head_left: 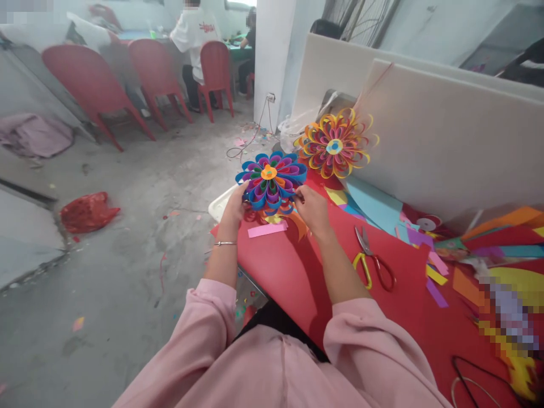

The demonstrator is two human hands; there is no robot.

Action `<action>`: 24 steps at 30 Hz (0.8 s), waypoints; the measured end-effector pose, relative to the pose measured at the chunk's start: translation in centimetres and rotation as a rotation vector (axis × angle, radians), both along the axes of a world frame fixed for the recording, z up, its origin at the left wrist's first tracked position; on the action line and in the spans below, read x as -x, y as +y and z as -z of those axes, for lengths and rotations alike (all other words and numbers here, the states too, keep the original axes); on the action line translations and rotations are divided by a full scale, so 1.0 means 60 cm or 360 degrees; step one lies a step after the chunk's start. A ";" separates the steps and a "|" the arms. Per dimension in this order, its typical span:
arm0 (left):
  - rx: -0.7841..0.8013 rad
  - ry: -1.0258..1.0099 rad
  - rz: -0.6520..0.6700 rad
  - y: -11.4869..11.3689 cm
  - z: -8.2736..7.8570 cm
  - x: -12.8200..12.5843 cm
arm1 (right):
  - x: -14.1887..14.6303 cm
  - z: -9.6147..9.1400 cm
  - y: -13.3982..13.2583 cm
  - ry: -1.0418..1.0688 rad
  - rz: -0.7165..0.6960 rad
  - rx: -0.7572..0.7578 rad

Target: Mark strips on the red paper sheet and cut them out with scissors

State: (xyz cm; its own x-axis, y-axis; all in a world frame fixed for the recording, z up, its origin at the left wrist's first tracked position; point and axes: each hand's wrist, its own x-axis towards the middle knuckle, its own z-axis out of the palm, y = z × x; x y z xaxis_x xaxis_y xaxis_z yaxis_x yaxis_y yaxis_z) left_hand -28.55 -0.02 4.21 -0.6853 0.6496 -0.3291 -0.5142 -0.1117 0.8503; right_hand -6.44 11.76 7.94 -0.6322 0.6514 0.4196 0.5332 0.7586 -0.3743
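Note:
A paper flower with looped blue, purple, green and red petals and an orange centre is held up over the table's far left corner. My left hand grips its left edge, the fingers partly hidden behind the petals. At its lower right edge, my right hand pinches the petals between thumb and fingers. Just beyond stands a second paper flower, yellow, orange and red with a blue centre. A pink paper strip lies below the held flower.
Scissors with yellow and red handles lie on the red tabletop. Coloured paper pieces spread along the right. A white board stands behind the table. Red chairs and a seated person are farther back. A red bag sits on the floor.

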 end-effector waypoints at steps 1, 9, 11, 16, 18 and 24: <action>-0.0025 -0.0044 -0.0001 -0.008 0.003 0.008 | 0.010 0.000 0.000 -0.0014 -0.0025 0.0000; -0.0183 -0.0273 -0.0271 -0.043 0.003 0.120 | 0.132 0.007 -0.005 0.0058 -0.0331 0.0101; -0.0188 -0.0286 -0.0358 -0.052 0.007 0.155 | 0.152 0.026 -0.013 0.0120 -0.0378 0.0069; -0.0121 -0.0257 -0.0580 -0.085 0.050 0.232 | 0.150 0.111 -0.039 -0.0117 -0.0195 0.0080; -0.0091 -0.0253 -0.0630 -0.092 0.084 0.249 | 0.142 0.138 -0.046 -0.0207 -0.0133 0.0120; -0.0081 -0.0374 -0.0648 -0.053 0.222 0.244 | 0.131 0.158 -0.044 -0.0136 -0.0068 0.0062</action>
